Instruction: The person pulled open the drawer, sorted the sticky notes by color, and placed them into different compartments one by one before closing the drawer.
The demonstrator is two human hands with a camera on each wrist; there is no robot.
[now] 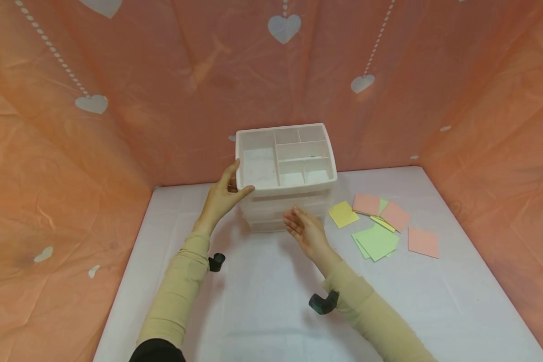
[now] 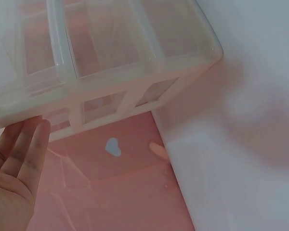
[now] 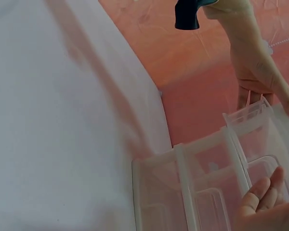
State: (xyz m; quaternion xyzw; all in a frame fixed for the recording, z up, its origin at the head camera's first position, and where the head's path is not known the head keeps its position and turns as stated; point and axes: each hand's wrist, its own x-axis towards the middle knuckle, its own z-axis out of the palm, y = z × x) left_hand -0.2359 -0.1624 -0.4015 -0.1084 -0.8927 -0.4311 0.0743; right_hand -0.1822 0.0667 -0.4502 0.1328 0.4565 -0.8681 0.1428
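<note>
A white drawer unit (image 1: 289, 190) stands at the back middle of the table, with clear drawer fronts and a divided tray on top. My left hand (image 1: 221, 198) holds its front left corner, thumb at the front of the tray rim and fingers along the side. The left wrist view shows those fingers (image 2: 34, 151) against the slatted side wall. My right hand (image 1: 306, 232) is in front of the drawers, fingers together and slightly bent, holding nothing. In the right wrist view its fingertips (image 3: 265, 192) overlap the upper drawer front.
Right of the unit lie loose paper squares: a yellow one (image 1: 343, 214), green ones (image 1: 377, 243) and pink ones (image 1: 423, 242). Orange cloth (image 1: 199, 90) with white hearts hangs behind and at both sides of the white table (image 1: 262, 301).
</note>
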